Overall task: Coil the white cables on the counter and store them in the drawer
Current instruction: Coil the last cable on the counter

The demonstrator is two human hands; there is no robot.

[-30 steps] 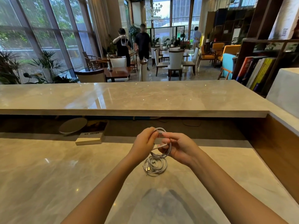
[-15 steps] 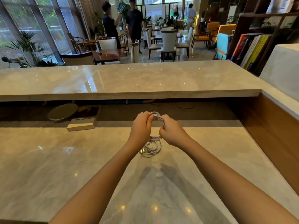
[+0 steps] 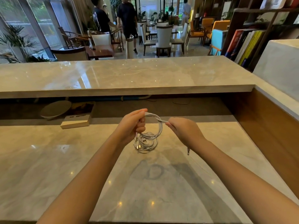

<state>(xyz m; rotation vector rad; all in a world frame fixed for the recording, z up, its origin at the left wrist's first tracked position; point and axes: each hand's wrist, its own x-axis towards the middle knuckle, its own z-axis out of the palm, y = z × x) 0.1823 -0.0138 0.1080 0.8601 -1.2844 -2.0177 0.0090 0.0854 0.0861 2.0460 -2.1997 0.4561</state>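
A white cable is wound into a round coil held above the marble counter. My left hand is shut on the coil's left side, with a looser bundle of white loops and a plug end hanging below it. My right hand pinches a strand of the same cable just right of the coil and holds it taut. A short plug end dangles under my right wrist. No drawer is in view.
A book and a round white disc lie at the back left under the raised marble ledge. A wooden side wall closes the right. Beyond the ledge are chairs, tables and several people.
My hands were close together on the coil; now the right hand has pulled away to the right with a strand. The camera has tilted further down.
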